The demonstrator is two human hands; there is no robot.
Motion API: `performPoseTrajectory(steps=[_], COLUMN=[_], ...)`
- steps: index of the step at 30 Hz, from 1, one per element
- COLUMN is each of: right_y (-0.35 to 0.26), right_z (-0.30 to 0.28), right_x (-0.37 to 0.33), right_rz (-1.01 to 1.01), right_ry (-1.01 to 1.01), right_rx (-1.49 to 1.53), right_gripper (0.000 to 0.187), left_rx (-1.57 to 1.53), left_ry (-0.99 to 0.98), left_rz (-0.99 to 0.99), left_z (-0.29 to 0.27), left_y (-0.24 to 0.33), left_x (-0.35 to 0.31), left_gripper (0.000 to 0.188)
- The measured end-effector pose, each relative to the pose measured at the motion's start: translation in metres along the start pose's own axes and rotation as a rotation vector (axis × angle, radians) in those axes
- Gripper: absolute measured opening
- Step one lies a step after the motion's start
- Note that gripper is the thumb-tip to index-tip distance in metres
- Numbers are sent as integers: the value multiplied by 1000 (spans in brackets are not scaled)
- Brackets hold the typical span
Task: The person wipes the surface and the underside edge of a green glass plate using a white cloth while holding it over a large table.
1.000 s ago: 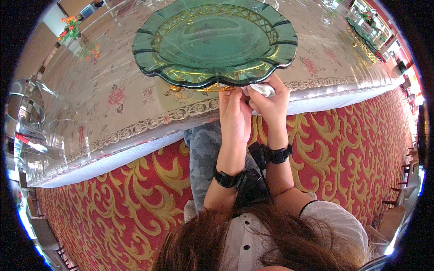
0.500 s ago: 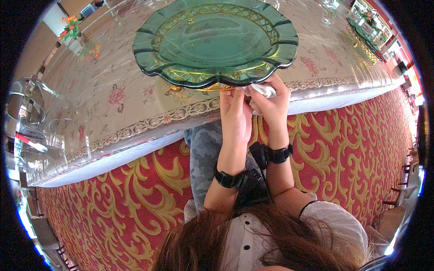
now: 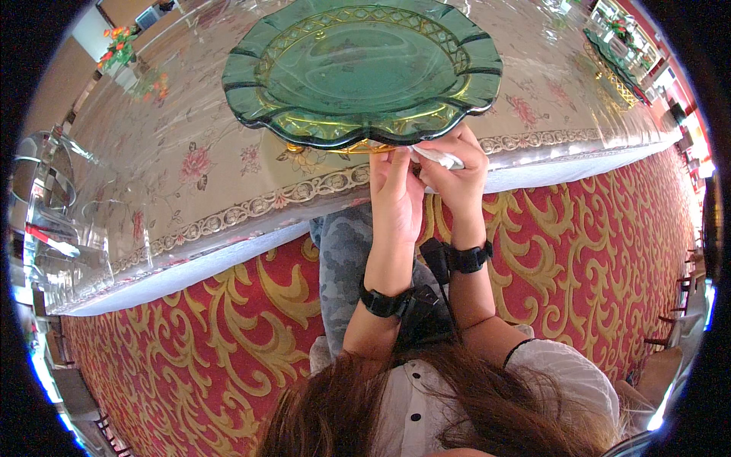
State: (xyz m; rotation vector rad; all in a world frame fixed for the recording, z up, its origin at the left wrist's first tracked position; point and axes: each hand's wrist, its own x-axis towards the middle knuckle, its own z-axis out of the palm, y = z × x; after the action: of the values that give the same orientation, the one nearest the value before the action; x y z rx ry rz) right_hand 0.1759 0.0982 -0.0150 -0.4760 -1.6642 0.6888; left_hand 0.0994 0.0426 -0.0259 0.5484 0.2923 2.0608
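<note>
A large green glass plate [image 3: 358, 76] with a scalloped rim rests on the table in front of me, with a gold-coloured base [image 3: 304, 149] showing beneath its near edge. My left hand [image 3: 397, 183] is closed just under that edge, thumb pointing up; its fingertips are partly hidden and what they grip is unclear. Close beside it, my right hand [image 3: 457, 169] is pinched on a crumpled white tissue [image 3: 440, 158], its fingers right below the rim. Both hands meet near the table's front edge.
A flowered tablecloth [image 3: 205, 202] under clear plastic covers the table. Orange flowers [image 3: 118, 47] stand at the far left, clear glassware [image 3: 46, 171] at the left edge. Another green plate [image 3: 609, 57] lies far right. Red and gold carpet [image 3: 548, 251] spreads below.
My right hand has shifted slightly, its fingers more bent, and the white tissue sits flatter and a little lower. My left hand and the plate look almost the same.
</note>
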Motion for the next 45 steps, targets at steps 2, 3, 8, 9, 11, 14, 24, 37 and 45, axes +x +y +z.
performPoseTrajectory(steps=[2,3,8,9,11,14,24,37,45], right_y=[-1,-1,1,1,2,2,3,-2,-5], right_z=[0,-1,-2,-2,-3,-3,-8,3,-3], right_x=[0,-1,1,1,1,1,0,-1,0], right_rz=[20,31,8,-9,-6,18,40,160,176], right_ry=[-7,-9,-46,-52,-66,-77,-5,55,-84], right_rx=[10,14,19,5,2,-6,74,88,34], right_gripper=[25,24,26,27,26,26,21,22,21], left_rx=[-3,-8,-8,-8,-9,-18,-40,-41,-34], left_ry=[-2,0,19,15,26,54,36,13,-16], left_rz=[2,2,0,0,-4,-16,-34,-104,-111], left_z=[0,0,1,1,2,3,-1,-3,-3], left_y=[0,0,0,0,1,0,-1,4,6], left_x=[0,-1,0,1,1,1,2,3,3], left_gripper=[26,25,20,20,20,20,29,33,29])
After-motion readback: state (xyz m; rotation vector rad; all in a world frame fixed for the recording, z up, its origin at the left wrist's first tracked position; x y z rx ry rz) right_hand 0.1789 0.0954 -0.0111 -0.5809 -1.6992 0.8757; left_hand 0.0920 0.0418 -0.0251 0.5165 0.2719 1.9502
